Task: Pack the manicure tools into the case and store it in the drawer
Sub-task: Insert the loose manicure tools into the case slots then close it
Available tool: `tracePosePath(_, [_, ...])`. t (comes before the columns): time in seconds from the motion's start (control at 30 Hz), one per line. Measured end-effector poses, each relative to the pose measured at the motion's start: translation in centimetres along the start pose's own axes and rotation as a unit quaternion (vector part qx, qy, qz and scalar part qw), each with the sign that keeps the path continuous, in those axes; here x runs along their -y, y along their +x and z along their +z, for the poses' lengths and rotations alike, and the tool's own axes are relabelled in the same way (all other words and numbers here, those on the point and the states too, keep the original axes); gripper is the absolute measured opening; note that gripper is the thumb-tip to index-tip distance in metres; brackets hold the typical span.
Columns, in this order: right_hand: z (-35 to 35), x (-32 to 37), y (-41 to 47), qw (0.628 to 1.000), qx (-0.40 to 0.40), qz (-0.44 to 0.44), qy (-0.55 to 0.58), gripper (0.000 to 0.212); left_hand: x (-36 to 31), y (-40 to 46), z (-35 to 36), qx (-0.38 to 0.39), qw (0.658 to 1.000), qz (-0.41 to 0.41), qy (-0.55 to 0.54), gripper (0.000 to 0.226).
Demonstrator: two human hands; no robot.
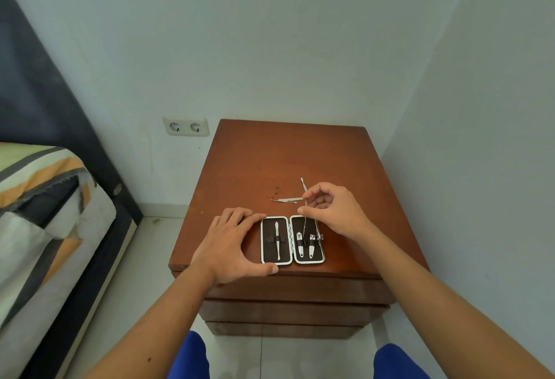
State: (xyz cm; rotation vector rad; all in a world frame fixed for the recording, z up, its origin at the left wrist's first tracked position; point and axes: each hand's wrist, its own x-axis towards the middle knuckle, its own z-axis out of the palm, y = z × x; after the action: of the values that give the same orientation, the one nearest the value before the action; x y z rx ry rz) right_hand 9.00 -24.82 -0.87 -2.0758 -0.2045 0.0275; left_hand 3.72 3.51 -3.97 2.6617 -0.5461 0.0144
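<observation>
The black manicure case [292,240] lies open flat near the front edge of the brown nightstand [255,168]. Its left half holds one slim metal tool [277,239]; its right half holds two small clippers [305,245]. My left hand [231,243] rests against the case's left edge, thumb at its front corner. My right hand [330,209] pinches a thin metal tool [305,222] that hangs down over the right half. Loose metal tools [289,200] lie on the top just behind the case, one [303,184] sticking out behind my right fingers.
The nightstand's drawer fronts [294,309] are closed below the top. A bed with a striped cover [45,213] stands at the left, a double wall socket [185,127] behind. A wall runs close on the right. My blue-clad knees [189,357] are at the bottom.
</observation>
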Motion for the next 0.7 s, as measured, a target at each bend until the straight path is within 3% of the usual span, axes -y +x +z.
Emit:
tracePosePath(0.3, [0.0, -1.1, -0.6, 0.985, -0.012, 0.078, 0.151, 0.028, 0.0, 0.0, 0.0, 0.003, 1.000, -0.001, -0.001, 0.110])
tracePosePath(0.47, [-0.7, -1.0, -0.1, 0.969, 0.035, 0.094, 0.224, 0.032, 0.0, 0.0, 0.0, 0.002, 1.000, -0.002, 0.002, 0.110])
tracePosePath(0.7, [-0.1, -0.7, 0.1, 0.973, 0.093, 0.095, 0.188, 0.031, 0.0, 0.0, 0.0, 0.006, 1.000, -0.003, 0.004, 0.111])
